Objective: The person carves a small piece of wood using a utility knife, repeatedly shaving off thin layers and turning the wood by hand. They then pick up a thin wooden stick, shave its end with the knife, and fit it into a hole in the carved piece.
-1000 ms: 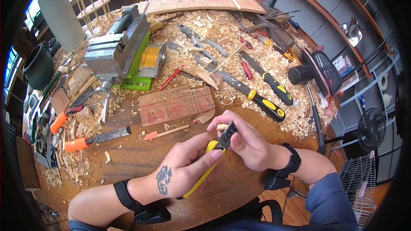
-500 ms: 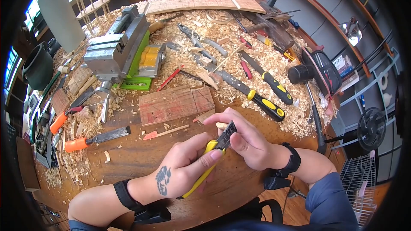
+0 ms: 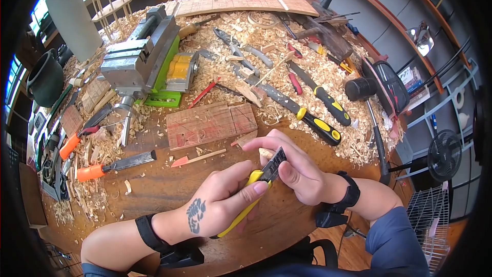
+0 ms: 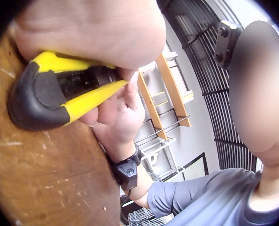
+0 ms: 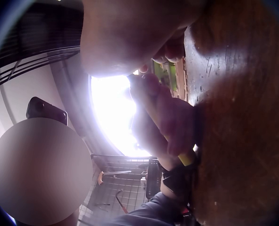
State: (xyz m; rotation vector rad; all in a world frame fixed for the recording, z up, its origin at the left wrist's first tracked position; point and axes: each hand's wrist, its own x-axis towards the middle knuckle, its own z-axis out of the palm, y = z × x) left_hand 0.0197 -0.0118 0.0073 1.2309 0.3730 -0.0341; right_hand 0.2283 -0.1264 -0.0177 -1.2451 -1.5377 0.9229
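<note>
My left hand (image 3: 223,195) grips a yellow-and-black snap-off utility knife (image 3: 240,219), thumb laid along its front end. The dark, wide blade (image 3: 274,164) points up and to the right. In the left wrist view the knife's black butt end (image 4: 38,96) sticks out below the palm. My right hand (image 3: 305,177) holds a small pale piece of wood (image 3: 265,153) with curled fingers, just behind the blade. The right thumb is close to the blade, and most of the wood is hidden. In the right wrist view the hands are dim against bright light.
Beyond the hands lies a flat marked board (image 3: 205,125) and a thin red-tipped stick (image 3: 200,158). An orange-handled chisel (image 3: 118,166) is at left, near a metal vise (image 3: 130,61). Yellow-and-black-handled tools (image 3: 319,127) and a black mallet (image 3: 360,90) lie right, among wood shavings (image 3: 220,41).
The blade has shifted slightly to the right against the piece of wood, and more of that piece is hidden. The right fingers have moved a little. Everything else on the table stays put.
</note>
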